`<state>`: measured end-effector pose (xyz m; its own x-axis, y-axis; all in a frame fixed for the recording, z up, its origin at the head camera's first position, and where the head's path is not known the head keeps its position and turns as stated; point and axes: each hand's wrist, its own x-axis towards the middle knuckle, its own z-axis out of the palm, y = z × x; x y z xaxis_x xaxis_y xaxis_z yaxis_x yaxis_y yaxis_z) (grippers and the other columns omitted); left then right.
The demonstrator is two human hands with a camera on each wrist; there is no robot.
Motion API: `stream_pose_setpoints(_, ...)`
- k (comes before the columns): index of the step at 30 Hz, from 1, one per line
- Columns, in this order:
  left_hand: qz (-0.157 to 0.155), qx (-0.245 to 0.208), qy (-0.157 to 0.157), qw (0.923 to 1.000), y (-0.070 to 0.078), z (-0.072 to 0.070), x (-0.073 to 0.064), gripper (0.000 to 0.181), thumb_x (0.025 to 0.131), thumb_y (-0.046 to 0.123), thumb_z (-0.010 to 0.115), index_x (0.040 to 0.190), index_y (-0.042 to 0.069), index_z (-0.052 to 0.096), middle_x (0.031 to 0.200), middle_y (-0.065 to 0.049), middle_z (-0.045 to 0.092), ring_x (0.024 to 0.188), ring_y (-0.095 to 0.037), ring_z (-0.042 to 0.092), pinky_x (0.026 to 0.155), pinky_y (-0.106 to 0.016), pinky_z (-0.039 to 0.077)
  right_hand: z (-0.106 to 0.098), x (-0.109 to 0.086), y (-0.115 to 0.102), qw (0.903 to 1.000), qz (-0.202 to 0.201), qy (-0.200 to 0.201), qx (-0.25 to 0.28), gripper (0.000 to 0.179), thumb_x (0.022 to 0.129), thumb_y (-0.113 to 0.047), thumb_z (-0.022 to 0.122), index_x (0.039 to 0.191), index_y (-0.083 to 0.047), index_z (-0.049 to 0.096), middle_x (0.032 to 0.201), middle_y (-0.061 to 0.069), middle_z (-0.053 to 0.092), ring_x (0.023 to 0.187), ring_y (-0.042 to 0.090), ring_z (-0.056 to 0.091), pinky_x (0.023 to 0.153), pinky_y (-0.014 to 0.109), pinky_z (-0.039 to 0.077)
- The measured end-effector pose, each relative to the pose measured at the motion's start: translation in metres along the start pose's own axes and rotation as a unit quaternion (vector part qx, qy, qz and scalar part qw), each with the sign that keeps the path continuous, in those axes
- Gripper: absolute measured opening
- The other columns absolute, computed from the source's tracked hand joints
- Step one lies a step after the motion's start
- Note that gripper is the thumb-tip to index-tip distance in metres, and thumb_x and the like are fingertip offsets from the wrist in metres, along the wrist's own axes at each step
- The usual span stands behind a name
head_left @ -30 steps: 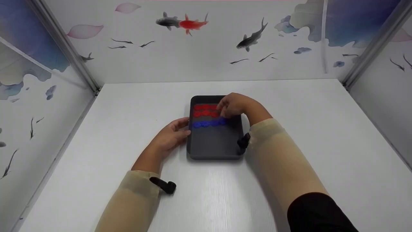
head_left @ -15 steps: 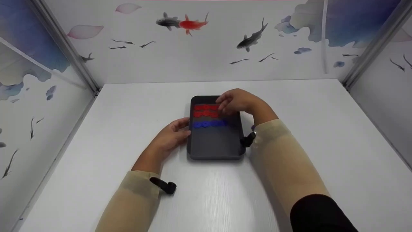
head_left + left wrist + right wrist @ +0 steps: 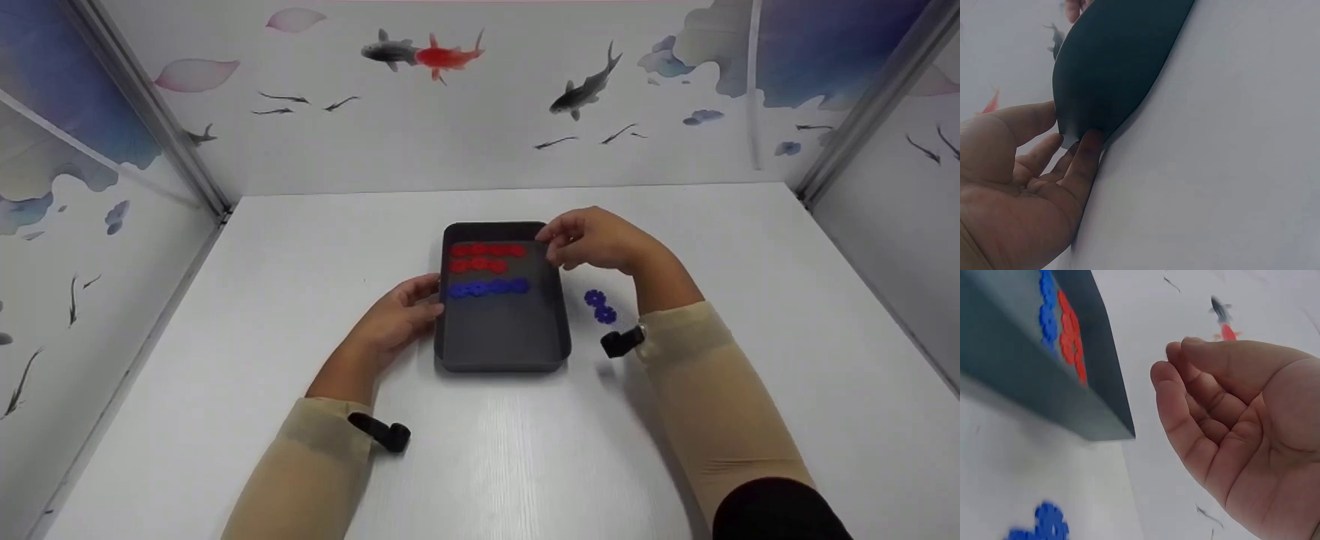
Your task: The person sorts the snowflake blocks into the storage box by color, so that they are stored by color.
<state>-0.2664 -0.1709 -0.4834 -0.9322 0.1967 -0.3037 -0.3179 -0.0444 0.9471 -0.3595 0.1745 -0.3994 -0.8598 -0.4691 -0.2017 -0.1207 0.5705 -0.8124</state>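
A dark grey rectangular tray (image 3: 504, 334) lies on the table. Inside, two rows of red flower-shaped plastic pieces (image 3: 478, 265) run across the far part, the farther row longer. Nearer is one row of blue flower-shaped pieces (image 3: 489, 288). My left hand (image 3: 397, 319) rests its fingertips and thumb against the outside of the tray's left wall. Beside the tray's far right rim, my right hand (image 3: 600, 241) has its fingers loosely bent; the right wrist view shows nothing in them. Two more blue pieces (image 3: 600, 306) lie on the table right of the tray, beneath the right wrist.
The white table (image 3: 247, 300) is bounded at the back and sides by white panels (image 3: 480, 142) printed with fish and petals. Metal posts (image 3: 870, 105) stand at the corners. Black wrist mounts (image 3: 381, 432) sit on both sleeves.
My right hand has moved right, away from over the red rows, baring their right ends. The blue pieces on the table have come into sight. My left hand has stayed put.
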Motion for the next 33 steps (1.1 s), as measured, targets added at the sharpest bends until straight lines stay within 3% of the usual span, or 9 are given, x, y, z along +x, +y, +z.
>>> stream_pose_setpoints(4, -0.003, 0.003, 0.002, 1.0, 0.001, 0.0, -0.002, 0.062, 0.102, 0.003, 0.068, 0.16, 0.017, 0.049, 0.163, -0.004, 0.049, 0.145, -0.024, 0.054, 0.115, -0.041, 0.048, -0.006, -0.013, 0.015, 0.9999, 0.013, 0.005, -0.009, 0.033, 0.1, -0.012, 0.072, 0.132, -0.014, 0.072, 0.103, 0.006, 0.076, 0.108, 0.036, 0.072, 0.09, 0.036, 0.062)
stream_pose_setpoints(13, -0.006, 0.0, 0.016, 0.9998, -0.002, 0.001, -0.002, 0.062, 0.101, 0.002, 0.07, 0.158, 0.019, 0.052, 0.164, -0.003, 0.049, 0.146, -0.024, 0.054, 0.117, -0.041, 0.047, -0.017, -0.03, 0.047, 0.9987, 0.049, -0.006, -0.014, 0.041, 0.098, -0.016, 0.077, 0.137, -0.01, 0.069, 0.108, 0.003, 0.076, 0.102, 0.025, 0.071, 0.092, 0.037, 0.06)
stream_pose_setpoints(25, -0.009, 0.0, 0.018, 0.9998, 0.0, 0.003, -0.001, 0.062, 0.101, 0.003, 0.07, 0.159, 0.018, 0.05, 0.165, -0.003, 0.049, 0.145, -0.024, 0.054, 0.115, -0.041, 0.047, -0.02, -0.026, 0.077, 0.9954, 0.08, -0.026, -0.046, 0.048, 0.092, -0.014, 0.082, 0.138, -0.017, 0.068, 0.119, 0.005, 0.074, 0.101, 0.02, 0.068, 0.089, 0.032, 0.056)
stream_pose_setpoints(33, -0.003, -0.006, 0.015, 0.9999, 0.0, 0.003, -0.001, 0.063, 0.101, 0.0, 0.068, 0.159, 0.015, 0.049, 0.164, -0.005, 0.049, 0.146, -0.025, 0.054, 0.118, -0.042, 0.046, -0.012, -0.02, 0.08, 0.9915, 0.091, -0.021, -0.091, 0.047, 0.09, -0.005, 0.079, 0.134, -0.02, 0.071, 0.118, 0.005, 0.073, 0.104, 0.022, 0.065, 0.09, 0.034, 0.05)
